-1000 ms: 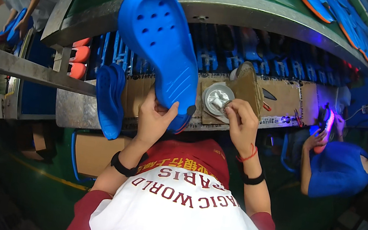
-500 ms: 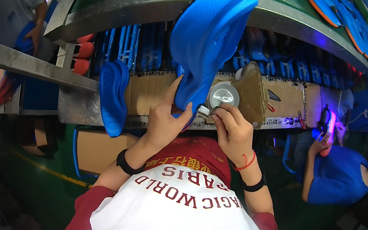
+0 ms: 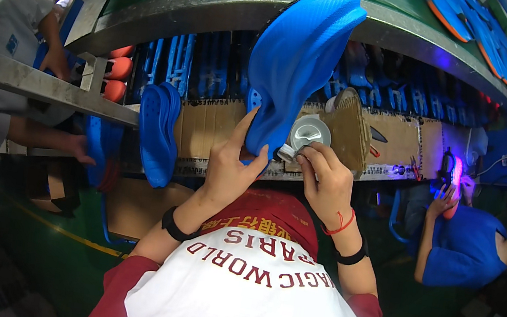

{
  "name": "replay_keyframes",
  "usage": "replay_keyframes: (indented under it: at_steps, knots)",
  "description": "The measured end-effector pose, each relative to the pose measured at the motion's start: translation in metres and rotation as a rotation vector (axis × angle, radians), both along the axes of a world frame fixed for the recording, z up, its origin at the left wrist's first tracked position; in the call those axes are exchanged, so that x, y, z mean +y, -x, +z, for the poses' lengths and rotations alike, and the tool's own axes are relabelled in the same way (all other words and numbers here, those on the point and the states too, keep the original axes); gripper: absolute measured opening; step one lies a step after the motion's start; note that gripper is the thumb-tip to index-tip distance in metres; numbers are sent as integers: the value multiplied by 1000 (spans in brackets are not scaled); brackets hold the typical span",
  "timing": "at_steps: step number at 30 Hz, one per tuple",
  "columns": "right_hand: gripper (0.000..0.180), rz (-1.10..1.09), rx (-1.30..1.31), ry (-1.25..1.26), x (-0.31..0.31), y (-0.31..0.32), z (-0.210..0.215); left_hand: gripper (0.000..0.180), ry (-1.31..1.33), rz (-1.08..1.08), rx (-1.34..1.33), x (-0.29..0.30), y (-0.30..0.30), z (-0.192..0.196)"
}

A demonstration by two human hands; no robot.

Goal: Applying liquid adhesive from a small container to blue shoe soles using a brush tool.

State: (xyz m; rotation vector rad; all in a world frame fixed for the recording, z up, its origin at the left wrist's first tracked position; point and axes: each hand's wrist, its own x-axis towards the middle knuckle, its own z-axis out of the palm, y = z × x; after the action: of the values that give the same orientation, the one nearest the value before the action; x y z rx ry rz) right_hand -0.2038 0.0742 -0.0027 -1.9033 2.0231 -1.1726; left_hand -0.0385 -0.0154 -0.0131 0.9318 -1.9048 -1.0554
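My left hand [image 3: 229, 168] grips the heel end of a blue clog [image 3: 298, 66], which stands sole-out above it. My right hand [image 3: 324, 182], just beside the left, is closed on a small tool [image 3: 286, 153] touching the clog's heel, below a round metal tin [image 3: 311, 132].

— Where do the forearms come in?
— Both rise from the lower edge, close together, each with a dark band at the wrist; the right wrist also carries a thin red cord

— And the left hand [image 3: 229, 171]?
— Raised, palm turned away from the camera, thumb spread out to the right, forefinger pointing straight up, the other fingers curled in a grip

— The right hand [image 3: 326, 182]?
— Held just beside the left at about the same height, fingers bent inward toward the left, tips pinched together

— Do the hands touch?
— Cannot tell; they are very near
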Motion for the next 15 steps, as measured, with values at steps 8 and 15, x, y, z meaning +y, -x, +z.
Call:
replay_keyframes:
  at_steps: [8,15]
  knots:
    - [11,-124,63,53,11,18,4,57,-20,-54,-22,3,16,9]
    - [6,-556,-131,180,59,75,18,56,-558,-498,321,-37,98,47]
